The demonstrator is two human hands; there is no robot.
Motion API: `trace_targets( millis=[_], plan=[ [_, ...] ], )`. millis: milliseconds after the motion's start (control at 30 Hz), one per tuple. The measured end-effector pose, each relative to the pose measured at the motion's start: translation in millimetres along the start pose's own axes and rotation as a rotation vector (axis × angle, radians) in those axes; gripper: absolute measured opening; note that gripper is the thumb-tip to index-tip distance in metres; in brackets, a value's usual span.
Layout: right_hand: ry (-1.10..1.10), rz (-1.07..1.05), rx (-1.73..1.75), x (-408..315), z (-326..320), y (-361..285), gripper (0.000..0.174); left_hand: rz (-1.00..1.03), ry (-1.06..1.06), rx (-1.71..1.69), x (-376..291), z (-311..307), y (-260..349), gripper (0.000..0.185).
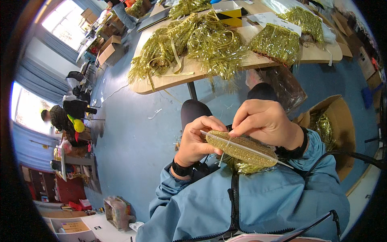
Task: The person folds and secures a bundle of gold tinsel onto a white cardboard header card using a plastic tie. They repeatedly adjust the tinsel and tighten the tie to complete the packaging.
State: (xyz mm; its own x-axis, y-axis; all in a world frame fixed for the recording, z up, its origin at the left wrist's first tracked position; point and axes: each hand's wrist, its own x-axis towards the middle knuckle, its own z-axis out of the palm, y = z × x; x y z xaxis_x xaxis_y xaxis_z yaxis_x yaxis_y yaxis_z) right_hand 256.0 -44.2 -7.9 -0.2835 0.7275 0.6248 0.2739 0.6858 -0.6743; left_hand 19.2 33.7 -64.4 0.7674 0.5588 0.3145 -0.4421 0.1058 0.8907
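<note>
A white card edge (251, 147) runs through an oval coil of gold woven trim (235, 152). Gold tinsel fringe (248, 168) hangs beneath the coil, over my lap. My left hand (201, 137) grips the left end of the card and coil, with its thumb along the near side. Thumb and fingertips of my right hand (263, 122) pinch at the coil's upper edge; a thin white plastic tie (221, 158) crosses the coil close by, its end dangling below. What exactly the right fingertips hold is too small to tell.
Ahead, a wooden table (193, 81) bears loose gold fringe (211, 45), carded fringe bundles (276, 44) and a black-and-yellow box (228, 15). At my right stands an open cardboard box (343, 121) with tinsel inside. Two other people are visible, one seated at left.
</note>
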Motion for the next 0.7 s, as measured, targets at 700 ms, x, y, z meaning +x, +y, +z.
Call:
trace_targets(
  millis=[700],
  plan=[
    [0.252, 0.298, 0.071, -1, -28, -5, 0.021, -0.076, 0.28, -0.118, 5, 6, -6, 0.04]
  ],
)
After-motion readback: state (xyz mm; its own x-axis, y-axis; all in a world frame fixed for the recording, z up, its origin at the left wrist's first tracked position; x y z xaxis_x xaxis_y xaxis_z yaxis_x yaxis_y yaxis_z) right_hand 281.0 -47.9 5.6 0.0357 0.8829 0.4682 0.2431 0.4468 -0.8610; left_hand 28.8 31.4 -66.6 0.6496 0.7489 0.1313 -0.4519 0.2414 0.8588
